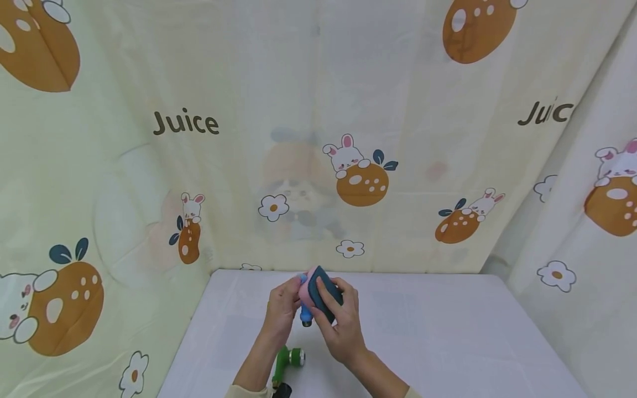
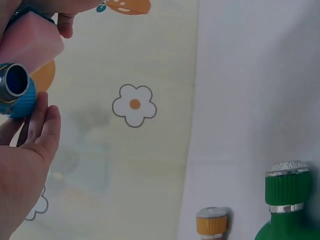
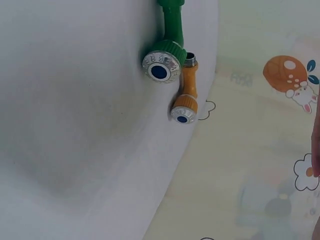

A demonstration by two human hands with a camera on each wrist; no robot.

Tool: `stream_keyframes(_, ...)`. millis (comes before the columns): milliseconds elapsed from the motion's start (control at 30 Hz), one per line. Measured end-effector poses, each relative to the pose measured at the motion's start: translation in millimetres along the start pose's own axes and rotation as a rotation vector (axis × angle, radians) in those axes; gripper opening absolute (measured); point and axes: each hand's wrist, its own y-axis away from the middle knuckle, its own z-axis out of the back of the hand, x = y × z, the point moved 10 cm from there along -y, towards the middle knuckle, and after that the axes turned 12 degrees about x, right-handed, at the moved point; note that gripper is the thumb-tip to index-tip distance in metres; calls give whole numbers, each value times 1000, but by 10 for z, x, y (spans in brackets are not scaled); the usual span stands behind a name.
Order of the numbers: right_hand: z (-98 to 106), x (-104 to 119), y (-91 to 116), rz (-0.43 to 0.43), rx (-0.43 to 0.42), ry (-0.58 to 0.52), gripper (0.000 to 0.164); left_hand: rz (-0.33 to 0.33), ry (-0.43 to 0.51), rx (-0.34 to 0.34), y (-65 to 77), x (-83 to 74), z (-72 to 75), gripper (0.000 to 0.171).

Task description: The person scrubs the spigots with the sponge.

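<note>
One blue nozzle (image 1: 306, 315) in left hand (image 1: 281, 305), pink-and-teal sponge (image 1: 313, 293) in right hand (image 1: 345, 327).

Pink-and-teal sponge (image 1: 316, 294); blue nozzle (image 1: 306, 315); green nozzle (image 1: 282, 360); orange nozzle (image 3: 189, 82); bunny-print curtain (image 1: 249, 110)

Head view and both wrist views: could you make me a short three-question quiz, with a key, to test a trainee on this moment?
1. Short answer: Which hand holds the block-shaped pink and dark-teal sponge?
2. True or false: The left hand holds the blue, tube-shaped nozzle.
3. Fill in: In the right wrist view, a round-headed green nozzle lies on the white tabletop beside a second round-headed nozzle, coloured ____.

Key:
1. The right hand.
2. True.
3. Orange.
</note>
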Motion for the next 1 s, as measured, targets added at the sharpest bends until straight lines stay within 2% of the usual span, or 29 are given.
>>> stream_keyframes(267, 48, -135, -33, -95, -14, -23, 61, -36, -66, -10, 28, -42, -22, 40)
stream_keyframes(400, 63, -152, -35, -111, -23, -39, 60, -47, -36, -25, 45, -70, -38, 38)
stream_keyframes(633, 49, -153, -42, -144, -5, -61, 59, -28, 14, -32, 58, -32, -30, 36)
stream_keyframes(733, 50, -151, -39, -150, -2, -65, 59, -26, 26, -8, 57, -19, -31, 35)
stream_keyframes(867, 58, -149, -27, -159, -9, -69, 60, -22, 53, 67, 48, -11, -76, 34)
stream_keyframes(1000, 79, -48, -6, -74, -50, -88, 62, -26, 88, 162, 41, -44, -180, 31)
